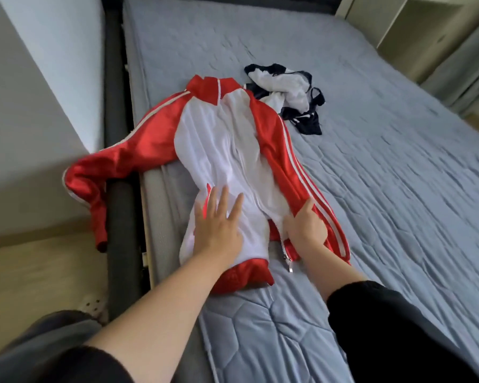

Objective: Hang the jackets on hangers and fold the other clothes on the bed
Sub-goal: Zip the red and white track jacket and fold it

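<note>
Two hands sit at the 6 o'clock hem of the jacket (221, 139), lying collar-to-12 on the bed (385, 167): our left hand (219, 230) flat, fingers spread, our right hand (306, 229) pinching its front edge.

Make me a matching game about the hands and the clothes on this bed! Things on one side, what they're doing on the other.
1 left hand
2 right hand
3 navy and white garment
4 red sleeve

A lies crumpled past the jacket collar
B hangs over the bed edge
C presses flat on the white front
D grips the red edge by the zipper

Pairs: 1-C, 2-D, 3-A, 4-B
</note>
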{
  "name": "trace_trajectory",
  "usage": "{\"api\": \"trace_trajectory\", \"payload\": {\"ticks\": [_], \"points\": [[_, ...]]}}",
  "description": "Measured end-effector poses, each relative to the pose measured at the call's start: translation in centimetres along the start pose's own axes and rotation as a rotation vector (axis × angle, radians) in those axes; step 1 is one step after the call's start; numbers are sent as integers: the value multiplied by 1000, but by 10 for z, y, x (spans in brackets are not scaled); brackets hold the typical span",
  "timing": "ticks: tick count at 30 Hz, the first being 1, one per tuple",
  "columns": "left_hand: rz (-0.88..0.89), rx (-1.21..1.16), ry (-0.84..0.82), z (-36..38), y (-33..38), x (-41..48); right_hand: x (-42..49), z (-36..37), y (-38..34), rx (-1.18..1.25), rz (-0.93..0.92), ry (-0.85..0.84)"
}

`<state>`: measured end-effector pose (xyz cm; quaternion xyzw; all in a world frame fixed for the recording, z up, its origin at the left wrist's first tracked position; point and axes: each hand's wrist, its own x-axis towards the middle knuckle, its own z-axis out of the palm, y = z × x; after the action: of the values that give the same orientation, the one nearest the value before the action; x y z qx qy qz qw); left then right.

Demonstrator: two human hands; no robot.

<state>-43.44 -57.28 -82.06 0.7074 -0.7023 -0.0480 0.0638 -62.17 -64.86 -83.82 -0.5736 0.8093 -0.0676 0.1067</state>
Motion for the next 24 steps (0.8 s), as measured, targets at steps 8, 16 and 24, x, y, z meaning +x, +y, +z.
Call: {"api": "trace_trajectory", "payload": {"ticks": [8, 16, 24], "points": [[435, 182, -347, 9, 28, -29, 74, -92, 40, 209, 114, 221], [-254, -440, -69, 3, -5, -30, 35, -60, 24, 359, -341, 206], [-1034, -1740, 66, -19, -51, -28, -76, 29, 1, 79, -885, 15]]}}
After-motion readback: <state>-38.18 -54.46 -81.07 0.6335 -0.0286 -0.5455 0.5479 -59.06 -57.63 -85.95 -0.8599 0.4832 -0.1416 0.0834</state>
